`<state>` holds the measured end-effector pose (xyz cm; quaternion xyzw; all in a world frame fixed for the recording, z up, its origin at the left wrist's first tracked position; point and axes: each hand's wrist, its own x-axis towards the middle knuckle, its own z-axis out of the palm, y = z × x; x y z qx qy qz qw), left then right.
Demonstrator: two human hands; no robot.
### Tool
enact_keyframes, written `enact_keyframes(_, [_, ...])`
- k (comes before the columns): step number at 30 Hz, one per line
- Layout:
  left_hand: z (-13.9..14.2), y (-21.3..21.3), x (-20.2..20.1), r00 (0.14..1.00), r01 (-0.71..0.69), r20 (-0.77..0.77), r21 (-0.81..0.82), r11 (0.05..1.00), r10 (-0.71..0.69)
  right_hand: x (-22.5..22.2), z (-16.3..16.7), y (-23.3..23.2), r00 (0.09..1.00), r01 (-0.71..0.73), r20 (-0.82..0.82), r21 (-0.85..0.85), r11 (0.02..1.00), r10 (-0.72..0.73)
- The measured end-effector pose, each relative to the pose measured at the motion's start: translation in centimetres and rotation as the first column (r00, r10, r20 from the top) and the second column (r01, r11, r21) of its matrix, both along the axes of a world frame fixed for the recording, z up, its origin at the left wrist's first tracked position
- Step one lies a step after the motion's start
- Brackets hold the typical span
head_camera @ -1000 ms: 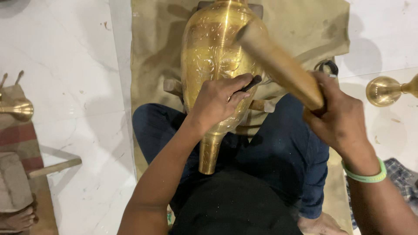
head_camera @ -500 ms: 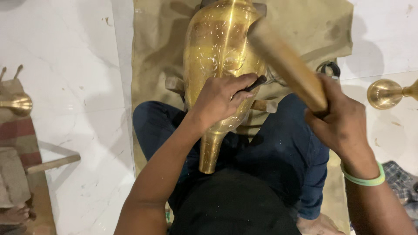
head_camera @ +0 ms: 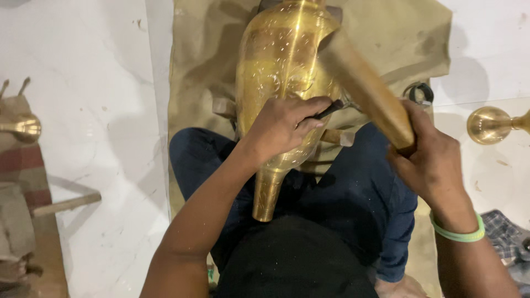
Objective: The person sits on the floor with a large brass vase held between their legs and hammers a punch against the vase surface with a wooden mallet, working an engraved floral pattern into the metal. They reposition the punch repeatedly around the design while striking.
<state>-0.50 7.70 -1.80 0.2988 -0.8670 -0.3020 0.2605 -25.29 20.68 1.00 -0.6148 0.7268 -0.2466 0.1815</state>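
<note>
Both hands work: left hand (head_camera: 281, 124) presses chisel (head_camera: 329, 109) to brass vase (head_camera: 276, 66), right hand (head_camera: 433, 160) grips mallet (head_camera: 364, 85).

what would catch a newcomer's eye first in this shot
The big gleaming brass vase, lying across the person's lap at the centre on a tan cloth. The left hand presses a dark chisel against it, while the right hand holds a wooden mallet just above.
</note>
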Motion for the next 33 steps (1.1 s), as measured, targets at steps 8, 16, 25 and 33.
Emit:
enact_keyframes(8, [0.0, -0.1, 0.4, 0.998, 0.031, -0.057, 0.045, 0.998, -0.029, 0.0, -0.9, 0.2, 0.993, 0.026, 0.114, 0.046, 0.999, -0.031])
enact_keyframes(16, [0.1, -0.4, 0.3, 0.996, 0.074, -0.051, 0.05, 0.996, -0.071, -1.0, -3.3, 1.1, 0.994, 0.031, 0.108, 0.009, 0.999, -0.031])
enact_keyframes(25, [0.3, -0.3, 0.5, 0.997, 0.056, -0.058, 0.054, 0.997, -0.053, 1.0, -1.3, 0.8, 0.729, 0.275, 0.634, 0.073, 0.959, -0.257])
enact_keyframes(33, [0.3, -0.8, 0.6, 0.996, 0.076, -0.055, 0.027, 0.997, -0.074, 0.2, -1.6, 1.0, 0.992, 0.036, 0.116, 0.076, 0.996, -0.045])
